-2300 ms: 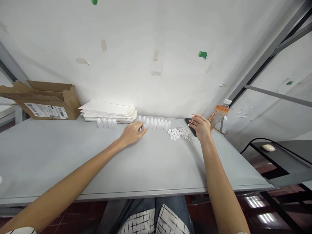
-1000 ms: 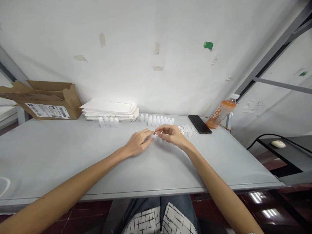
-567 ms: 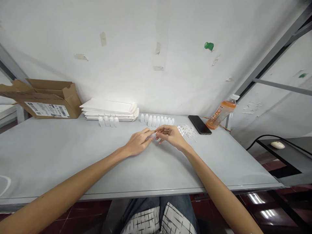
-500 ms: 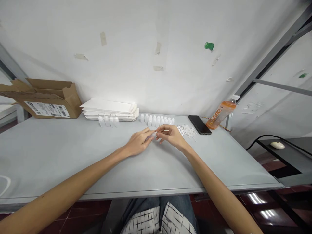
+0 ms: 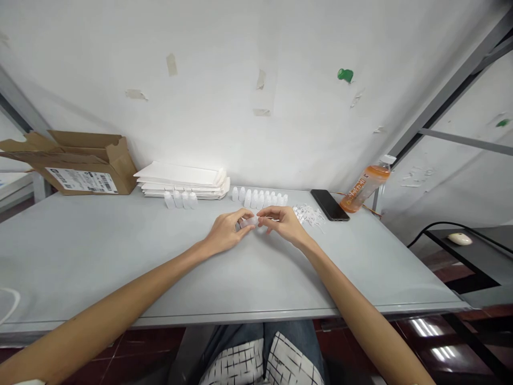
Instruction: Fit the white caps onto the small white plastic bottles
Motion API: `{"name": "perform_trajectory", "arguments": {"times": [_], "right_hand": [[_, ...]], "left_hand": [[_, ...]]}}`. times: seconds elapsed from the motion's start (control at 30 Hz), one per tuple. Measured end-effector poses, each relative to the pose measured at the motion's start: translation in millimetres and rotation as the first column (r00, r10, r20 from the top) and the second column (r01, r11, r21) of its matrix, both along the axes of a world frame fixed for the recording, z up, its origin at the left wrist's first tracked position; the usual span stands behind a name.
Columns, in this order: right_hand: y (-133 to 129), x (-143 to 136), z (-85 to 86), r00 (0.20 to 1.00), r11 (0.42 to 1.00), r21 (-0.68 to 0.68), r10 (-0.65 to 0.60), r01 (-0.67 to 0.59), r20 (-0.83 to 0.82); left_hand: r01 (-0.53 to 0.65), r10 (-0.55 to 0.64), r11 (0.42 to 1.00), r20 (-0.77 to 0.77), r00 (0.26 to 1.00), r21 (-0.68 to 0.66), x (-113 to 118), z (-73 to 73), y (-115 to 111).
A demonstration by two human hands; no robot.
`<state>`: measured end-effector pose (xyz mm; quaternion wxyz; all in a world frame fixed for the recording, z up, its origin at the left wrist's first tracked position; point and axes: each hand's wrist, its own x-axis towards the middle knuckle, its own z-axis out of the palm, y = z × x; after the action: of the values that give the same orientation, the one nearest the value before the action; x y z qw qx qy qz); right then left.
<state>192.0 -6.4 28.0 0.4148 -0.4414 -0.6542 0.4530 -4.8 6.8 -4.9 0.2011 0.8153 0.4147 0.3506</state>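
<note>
My left hand (image 5: 225, 231) is closed around a small translucent white dropper bottle (image 5: 250, 221), which lies tilted on its side with one end towards the right. At that end, my right hand (image 5: 284, 222) has its thumb and fingers pinched together. Whatever sits in that pinch is too small to make out. Just behind my hands stands a group of similar white bottles (image 5: 260, 200), without visible tips. Several bottles with thin dark tips (image 5: 181, 200) stand to the left. A loose pile of tiny white pieces (image 5: 310, 215) lies right of my right hand.
A stack of white paper or foam sheets (image 5: 182, 182) lies against the wall, beside an open cardboard box (image 5: 90, 166). On the right are a black phone (image 5: 329, 205) and a bottle of orange drink (image 5: 366, 187). The grey table's front edge (image 5: 240, 319) runs before my lap.
My left fingers have shifted back from the bottle's end, so more of the bottle shows. My right hand stays pinched at its end. The whole view has moved slightly.
</note>
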Motion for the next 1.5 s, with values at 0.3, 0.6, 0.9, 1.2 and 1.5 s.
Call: {"name": "perform_trajectory", "arguments": {"times": [0.3,0.6,0.9,1.2,1.5], "right_hand": [[3.1,3.1,-4.0,1.0,0.999,-0.02,0.03,-0.029,0.006],[2.2,0.4,-6.4,0.999,0.999,0.001,0.048,-0.048,-0.006],[1.4,-0.5,-10.3,0.998,0.997,0.041,0.065,-0.066,0.007],[1.1,0.0,-9.4,0.996,0.994,0.054,0.092,-0.092,0.008],[-0.1,-2.4,-7.2,0.996,0.998,-0.004,0.058,-0.059,-0.074]], "left_hand": [[0.178,-0.121,0.947,0.216,0.969,-0.268,3.8,7.4,-5.0],[0.246,-0.14,0.905,0.303,0.942,-0.346,2.7,8.3,-0.4],[0.334,-0.193,0.832,0.334,0.923,-0.443,-1.7,10.3,1.8],[0.31,-0.201,0.866,0.294,0.935,-0.392,-2.7,13.9,2.0],[0.141,-0.138,0.982,0.032,0.99,-0.129,-4.8,20.2,-0.3]]}}
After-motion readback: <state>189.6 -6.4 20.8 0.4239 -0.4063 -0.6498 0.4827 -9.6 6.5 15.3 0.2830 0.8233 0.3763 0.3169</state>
